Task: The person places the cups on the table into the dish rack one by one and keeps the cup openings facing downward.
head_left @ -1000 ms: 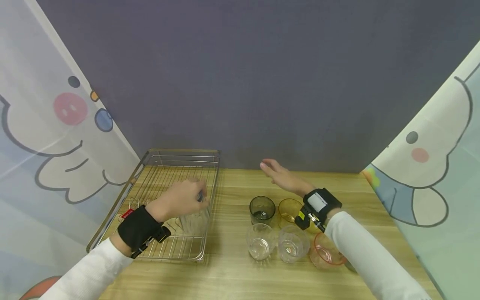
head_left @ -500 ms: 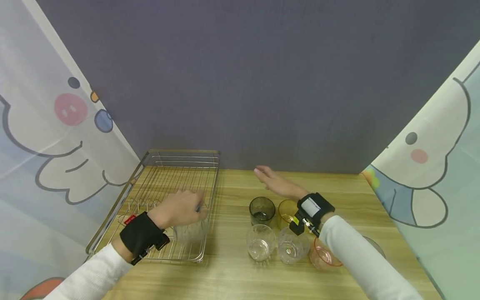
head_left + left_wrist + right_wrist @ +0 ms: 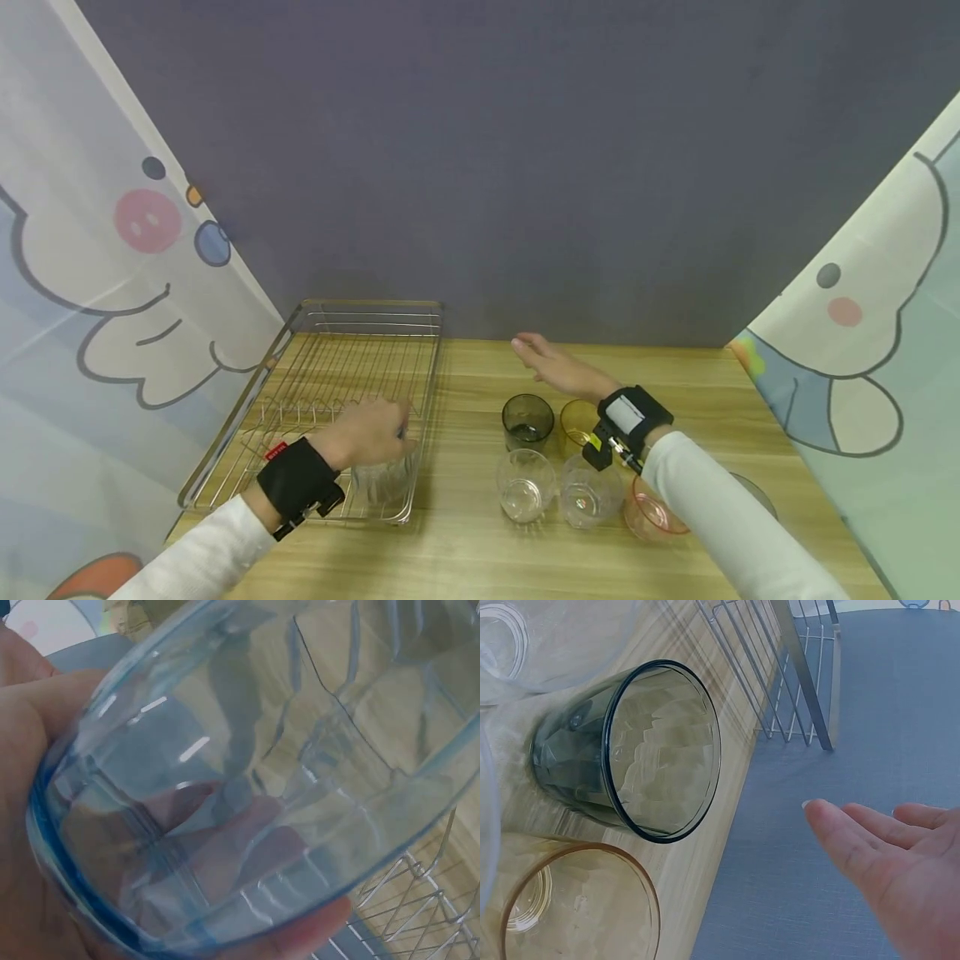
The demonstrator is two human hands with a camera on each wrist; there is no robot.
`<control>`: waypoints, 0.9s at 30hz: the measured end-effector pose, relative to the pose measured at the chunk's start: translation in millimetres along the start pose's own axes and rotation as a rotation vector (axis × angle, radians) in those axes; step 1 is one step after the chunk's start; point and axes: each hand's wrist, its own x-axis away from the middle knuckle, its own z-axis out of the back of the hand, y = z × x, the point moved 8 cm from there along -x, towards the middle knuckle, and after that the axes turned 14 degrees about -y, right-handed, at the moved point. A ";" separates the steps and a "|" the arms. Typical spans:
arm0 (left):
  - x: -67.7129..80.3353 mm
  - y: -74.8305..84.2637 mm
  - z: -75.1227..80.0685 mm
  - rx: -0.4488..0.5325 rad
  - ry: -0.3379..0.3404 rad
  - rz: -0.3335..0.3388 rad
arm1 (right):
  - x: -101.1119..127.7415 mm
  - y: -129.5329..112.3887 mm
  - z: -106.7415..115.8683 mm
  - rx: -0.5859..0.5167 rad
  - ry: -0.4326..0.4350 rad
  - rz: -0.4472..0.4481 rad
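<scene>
In the head view my left hand grips a clear drinking glass over the front right part of the wire rack. The left wrist view shows the thick bluish base of the glass against the palm, with fingers curled round its side and the mouth pointing away. My right hand holds nothing, its fingers extended above the table behind a smoky grey glass and an amber glass. In the right wrist view these fingers stay apart from the grey glass.
Two clear glasses stand in front of the grey and amber ones. A pink-rimmed glass is to their right, and another glass is partly hidden by the right sleeve. Wire loops rise inside the rack. A grey panel closes the back.
The left hand has moved lower and toward the front of the rack with the clear glass. The right hand has shifted slightly left and down, then stayed nearly still.
</scene>
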 end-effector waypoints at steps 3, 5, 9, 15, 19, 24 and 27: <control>-1.3 -2.0 -4.6 0.002 -0.010 0.012 | -0.9 0.8 -1.2 0.004 -0.008 -0.001; -2.4 -3.1 -7.3 0.010 -0.012 0.012 | -1.5 2.3 -1.2 0.002 -0.009 -0.003; -4.6 -4.6 -13.4 0.017 -0.011 0.007 | -1.5 4.2 -0.7 -0.003 -0.003 -0.007; -5.5 -7.1 -20.8 0.015 0.019 0.012 | -3.3 5.5 -2.9 0.013 -0.007 -0.006; -5.1 -8.0 -24.0 0.018 0.040 0.030 | -5.8 5.1 -7.7 0.011 0.000 0.004; -3.8 -7.9 -27.2 0.016 0.065 0.045 | -11.1 1.7 -20.2 0.002 -0.005 0.024; -1.6 -6.7 -27.1 -0.013 0.103 0.041 | -15.9 2.4 -30.8 -0.021 -0.027 0.020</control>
